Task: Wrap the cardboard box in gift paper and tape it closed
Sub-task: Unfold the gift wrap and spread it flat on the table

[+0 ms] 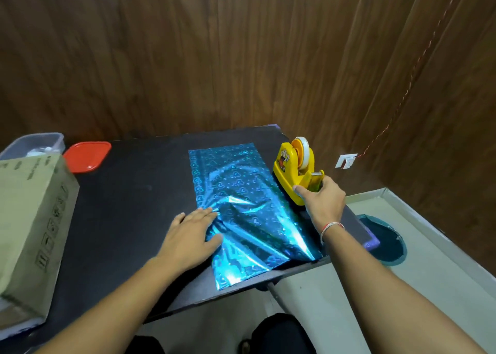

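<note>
- A cardboard box is standing at the far left end of the black table, well to the left of the gift paper, with printed symbols running down its side.
- A clear plastic container is sitting just behind the box, and a red lid is lying just to the box's right, well left of the gift paper's far edge.
- The left hand is lying flat with fingers straight and spread, pressing down on the left edge of the gift paper and gripping nothing.
- The gift paper, 1 shiny blue sheet printed with hearts, is lying spread and creased on the table, its near corner reaching past the table's front edge.
- A yellow tape dispenser carrying 1 roll of tape is standing against the gift paper's right edge.
- The right hand is curling round the near end of the dispenser, thumb on the side facing the gift paper, fingers clamped over the cutter end; a thread band is circling its wrist.
- A round teal object is lying on the floor below the table, right of the gift paper.
- A white wall socket with a red cord is showing on the wooden wall, farthest right of the gift paper.
</note>
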